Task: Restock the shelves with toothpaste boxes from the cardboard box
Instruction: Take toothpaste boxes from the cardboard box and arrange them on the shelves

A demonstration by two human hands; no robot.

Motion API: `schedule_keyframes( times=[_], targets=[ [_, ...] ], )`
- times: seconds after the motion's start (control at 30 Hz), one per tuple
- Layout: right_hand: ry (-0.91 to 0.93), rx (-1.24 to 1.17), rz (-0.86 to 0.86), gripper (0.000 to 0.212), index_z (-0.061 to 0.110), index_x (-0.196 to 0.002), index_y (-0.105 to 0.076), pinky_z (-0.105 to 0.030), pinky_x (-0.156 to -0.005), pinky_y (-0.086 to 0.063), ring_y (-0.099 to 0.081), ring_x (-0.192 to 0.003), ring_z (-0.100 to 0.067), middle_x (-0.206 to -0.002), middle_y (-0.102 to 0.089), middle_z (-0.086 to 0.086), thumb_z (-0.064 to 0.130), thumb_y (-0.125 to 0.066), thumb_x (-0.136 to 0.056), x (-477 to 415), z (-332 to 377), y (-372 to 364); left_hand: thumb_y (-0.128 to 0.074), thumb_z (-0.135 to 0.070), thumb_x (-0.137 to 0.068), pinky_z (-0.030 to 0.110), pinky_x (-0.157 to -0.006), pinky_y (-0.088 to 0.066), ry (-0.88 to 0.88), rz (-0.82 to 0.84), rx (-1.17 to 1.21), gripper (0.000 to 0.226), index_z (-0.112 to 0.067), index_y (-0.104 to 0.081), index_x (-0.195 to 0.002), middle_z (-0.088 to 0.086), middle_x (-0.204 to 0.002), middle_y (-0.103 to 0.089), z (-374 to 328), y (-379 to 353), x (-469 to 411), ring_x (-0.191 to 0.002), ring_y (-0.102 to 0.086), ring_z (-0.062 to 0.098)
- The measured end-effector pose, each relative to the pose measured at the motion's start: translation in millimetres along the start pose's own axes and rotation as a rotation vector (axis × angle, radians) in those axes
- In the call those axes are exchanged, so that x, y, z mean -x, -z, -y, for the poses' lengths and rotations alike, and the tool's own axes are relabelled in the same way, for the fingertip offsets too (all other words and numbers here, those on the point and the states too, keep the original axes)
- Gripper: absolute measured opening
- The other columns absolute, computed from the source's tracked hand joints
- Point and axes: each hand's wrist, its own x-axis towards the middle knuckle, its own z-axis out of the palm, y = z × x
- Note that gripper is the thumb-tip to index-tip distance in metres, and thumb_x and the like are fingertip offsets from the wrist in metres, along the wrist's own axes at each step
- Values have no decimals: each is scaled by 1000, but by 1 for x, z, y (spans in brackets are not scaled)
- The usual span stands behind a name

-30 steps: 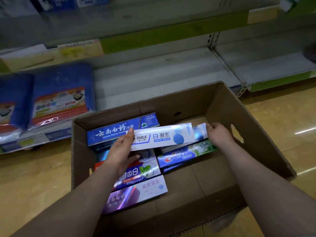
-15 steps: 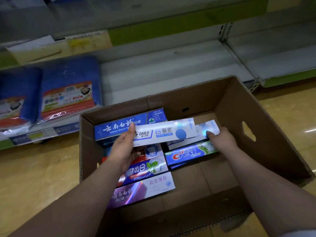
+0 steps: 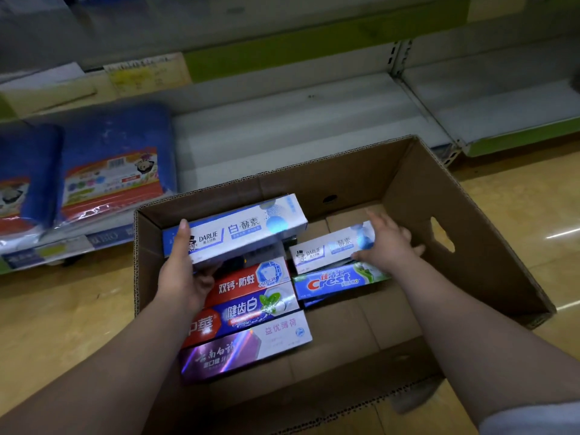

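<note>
An open cardboard box (image 3: 470,221) stands on the floor in front of the shelves. My left hand (image 3: 183,271) grips a white Darlie toothpaste box (image 3: 244,229) by its left end, lifted above the others. My right hand (image 3: 387,246) grips the right end of a second Darlie box (image 3: 326,251), which lies on a blue Crest box (image 3: 335,281). Below my left hand lie a red box (image 3: 248,282), a blue and red box (image 3: 251,309) and a purple and white box (image 3: 248,346).
A bare white shelf (image 3: 282,133) runs just behind the cardboard box, with another (image 3: 502,114) to its right. Blue plastic-wrapped packs (image 3: 116,158) lie on the shelf at the left. Yellow-brown floor surrounds the box.
My left hand has lifted the Darlie box up and toward the back of the carton, uncovering the red box. My right hand has closed on the second Darlie box.
</note>
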Motion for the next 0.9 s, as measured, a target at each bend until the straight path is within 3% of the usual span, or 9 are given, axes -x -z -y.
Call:
schedule_keyframes(
  times=[0.07, 0.13, 0.23, 0.33, 0.43, 0.6, 0.73, 0.8, 0.9],
  targets=[
    [81, 153, 60, 104, 49, -145, -10, -69, -107, -7, -4, -144, -32, -159, 0, 9, 40, -80, -69, 1, 6, -3, -71, -64, -67, 23, -60, -38, 4, 5, 3, 50, -27, -62, -99, -3, -100, -71, 1, 1, -2, -78, -68, 15],
    [143, 277, 96, 105, 51, -144, -10, -71, -105, -2, 4, -144, -34, -159, 9, 12, 40, -80, -67, 0, 11, -10, -73, -63, -66, 27, -77, -49, 7, 7, 12, 54, -25, -62, -103, -1, -104, -70, 2, 0, -3, -86, -68, 17],
    [200, 294, 31, 86, 46, -142, -23, -71, -105, -2, 1, -143, -37, -158, -10, 11, 41, -75, -73, 0, 16, -15, -75, -59, -66, 38, -95, -51, 16, 25, 14, 54, -22, -63, -104, 1, -101, -72, 3, -3, -3, -90, -68, 20],
    [296, 374, -78, 70, 36, -135, -37, -69, -106, -3, -13, -141, -31, -145, -35, 8, 44, -72, -74, 2, 16, -12, -73, -59, -68, 34, -88, -53, 20, 60, -4, 52, -23, -64, -105, 0, -98, -73, 5, -4, -3, -86, -70, 19],
    [304, 375, -150, 64, 29, -131, -42, -65, -109, -9, -34, -130, -23, -132, -45, 2, 46, -69, -75, 5, 9, -2, -73, -59, -68, 24, -63, -41, 22, 72, -9, 47, -26, -63, -99, -3, -90, -72, 4, -5, -2, -76, -67, 18],
    [152, 27, -264, 61, 17, -117, -53, -45, -90, -43, -53, -107, -29, -115, -46, -6, 45, -75, -68, 6, 2, 49, -76, -56, -68, 29, -85, -41, 55, 74, 46, 42, -24, -62, -91, -2, -89, -70, 4, -11, -1, -85, -63, 18],
    [277, 70, -288, 63, 19, -117, -55, -45, -87, -46, -51, -102, -23, -116, -50, -4, 44, -78, -64, 13, 18, 102, -73, -51, -75, 39, -87, -51, 97, 113, 61, 39, -21, -62, -97, 1, -95, -71, 5, -19, 5, -90, -66, 18],
    [388, 67, -314, 58, 21, -114, -55, -40, -82, -46, -48, -95, -18, -114, -50, -2, 43, -78, -65, 27, 35, 122, -68, -52, -78, 48, -84, -51, 109, 166, 46, 42, -20, -62, -104, 4, -100, -72, 6, -24, 9, -94, -67, 23],
    [542, -53, -285, 53, 24, -109, -52, -32, -76, -40, -45, -90, -14, -104, -44, 4, 43, -77, -67, 53, 70, 131, -66, -49, -82, 51, -79, -54, 120, 227, 84, 44, -15, -61, -109, 9, -102, -72, 9, -30, 13, -93, -69, 27]
  ],
)
